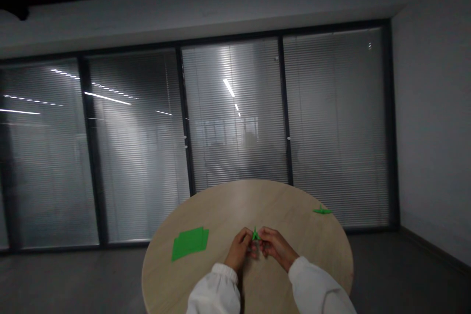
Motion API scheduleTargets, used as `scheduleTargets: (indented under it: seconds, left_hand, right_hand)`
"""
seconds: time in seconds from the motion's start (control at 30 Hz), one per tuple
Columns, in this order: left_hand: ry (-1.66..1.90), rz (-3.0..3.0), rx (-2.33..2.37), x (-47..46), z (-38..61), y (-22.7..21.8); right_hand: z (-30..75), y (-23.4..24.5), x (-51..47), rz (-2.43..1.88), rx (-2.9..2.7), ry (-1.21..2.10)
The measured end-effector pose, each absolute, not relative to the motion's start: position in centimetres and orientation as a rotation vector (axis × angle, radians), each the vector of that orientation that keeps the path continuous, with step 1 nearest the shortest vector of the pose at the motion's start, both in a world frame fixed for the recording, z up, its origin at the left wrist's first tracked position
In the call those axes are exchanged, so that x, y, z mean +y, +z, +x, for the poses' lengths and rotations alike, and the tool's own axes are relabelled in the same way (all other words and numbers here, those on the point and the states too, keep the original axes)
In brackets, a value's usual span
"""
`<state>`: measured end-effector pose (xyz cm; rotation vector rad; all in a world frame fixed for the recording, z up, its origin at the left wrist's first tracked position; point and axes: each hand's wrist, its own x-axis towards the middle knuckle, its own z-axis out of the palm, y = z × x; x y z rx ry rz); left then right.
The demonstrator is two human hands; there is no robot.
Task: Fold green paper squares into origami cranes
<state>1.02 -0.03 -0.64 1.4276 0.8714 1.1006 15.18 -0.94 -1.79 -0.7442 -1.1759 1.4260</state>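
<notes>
Over the middle of the round bench (250, 196), the left hand (240, 247) and right hand (275, 244) pinch a small folded green piece (255, 235) between their fingers, one from each side; its exact shape is hard to make out. Overlapping green sheets (189, 244) lie on the bench's left part, and another green folded shape (323, 211) sits by the bench's far right edge.

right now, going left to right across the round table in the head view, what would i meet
Green sheets → left hand → small folded green piece between the fingertips → right hand → another folded green piece near the table's right edge.
</notes>
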Motion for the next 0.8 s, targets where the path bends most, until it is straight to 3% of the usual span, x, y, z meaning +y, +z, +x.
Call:
scheduleTargets:
  seconds: [0.3, 0.8]
  left_hand:
    - [1.055, 1.349, 0.762, -0.37, 0.81, -0.24]
    - [1.039, 1.273, 0.746, 0.08, 0.8, -0.67]
  right_hand:
    - [15.24, -1.63, -1.26, -0.518, -1.091, 1.534]
    - [14.96, -1.71, -1.06, -0.503, -1.022, 1.579]
